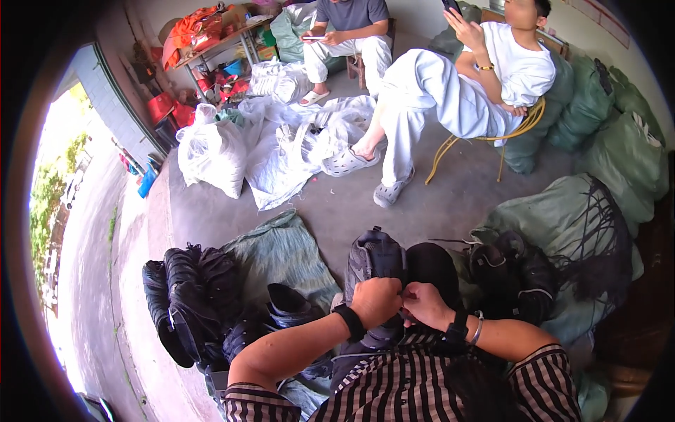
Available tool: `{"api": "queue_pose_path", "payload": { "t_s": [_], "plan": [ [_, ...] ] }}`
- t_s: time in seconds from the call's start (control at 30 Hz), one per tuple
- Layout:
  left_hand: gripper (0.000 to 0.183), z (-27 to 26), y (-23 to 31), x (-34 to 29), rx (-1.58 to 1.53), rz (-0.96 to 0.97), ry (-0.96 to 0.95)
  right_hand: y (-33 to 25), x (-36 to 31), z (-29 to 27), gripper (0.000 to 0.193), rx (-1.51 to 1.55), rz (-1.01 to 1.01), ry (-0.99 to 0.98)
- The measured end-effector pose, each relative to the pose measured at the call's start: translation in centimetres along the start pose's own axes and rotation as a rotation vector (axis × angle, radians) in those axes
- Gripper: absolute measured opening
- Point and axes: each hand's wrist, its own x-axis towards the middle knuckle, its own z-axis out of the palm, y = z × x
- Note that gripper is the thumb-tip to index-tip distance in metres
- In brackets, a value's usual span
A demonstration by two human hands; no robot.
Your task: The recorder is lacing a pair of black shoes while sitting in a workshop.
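on a grey concrete floor [337, 211] strewn with green sacks [281, 253] and white bags [211, 151], both hands, left hand [376, 301] and right hand [424, 304], pinch closed on a dark shoe [376, 264] in the lap.

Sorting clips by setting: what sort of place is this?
Probably a garage-like sorting workshop open to a street: bulging green sacks line the wall, white bags lie on the concrete floor, and both hands work a dark shoe.
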Motion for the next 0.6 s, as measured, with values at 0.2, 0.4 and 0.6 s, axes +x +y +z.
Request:
{"api": "queue_pose_path", "payload": {
  "t_s": [0.2,0.4,0.6],
  "plan": [
    [0.021,-0.2,-0.4,-0.6,0.02,0.064,-0.036,0.6,0.4,-0.8,0.014,-0.747,-0.55,0.117],
    [0.015,0.7,-1.7,-0.4,-1.142,-0.13,0.246,-2.9,0.1,-2.5,0.033,-0.977,-0.614,-0.02],
    [0.021,0.6,-0.8,0.3,-0.91,-0.127,0.228,-4.5,1.0,-3.0,0.027,-1.331,-0.632,-0.153]
  ]
}}
